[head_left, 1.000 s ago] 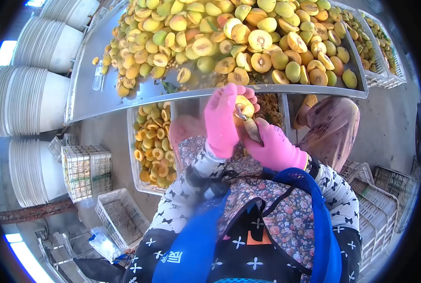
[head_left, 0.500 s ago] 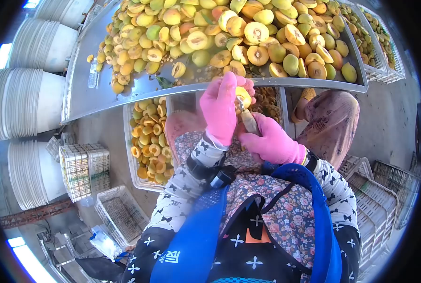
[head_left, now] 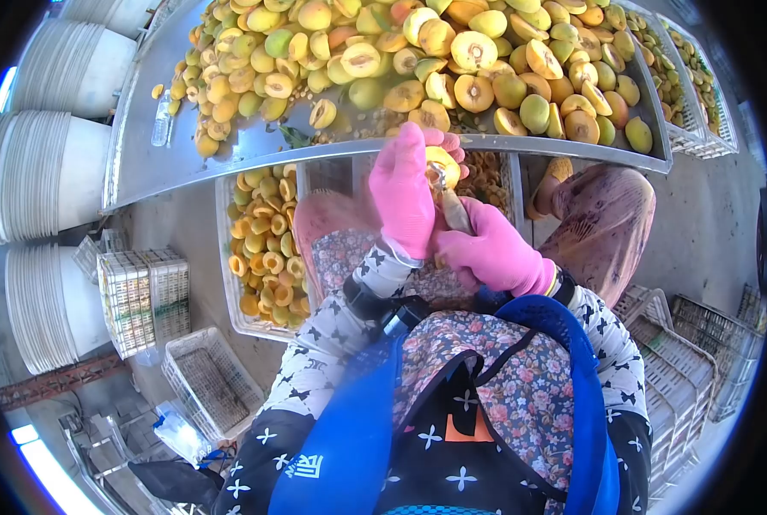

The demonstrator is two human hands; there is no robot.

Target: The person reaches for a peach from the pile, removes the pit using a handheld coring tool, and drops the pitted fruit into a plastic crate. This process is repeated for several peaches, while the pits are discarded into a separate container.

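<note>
In a pink glove, my left hand (head_left: 403,196) is closed round a yellow peach half (head_left: 442,160), with its cut face toward me. My right hand (head_left: 497,256), gloved the same, grips the handle of a pitting spoon (head_left: 454,209). The spoon's metal head meets the middle of the cut face. Both hands are just in front of the near edge of a metal table (head_left: 254,168). A large heap of whole and halved peaches (head_left: 358,60) lies on that table, and some cut faces still show pits.
Below the table, a crate of pitted halves (head_left: 267,240) stands left of my legs, with a crate of brownish pits (head_left: 488,176) behind my hands. White crates (head_left: 213,383) sit on the floor at left, more (head_left: 671,365) at right. Stacked white tubs (head_left: 44,176) line the left side.
The view has shifted slightly, moving the table and crates left in the picture. Both hands keep their holds, and the spoon's head stays at the peach half's middle.
</note>
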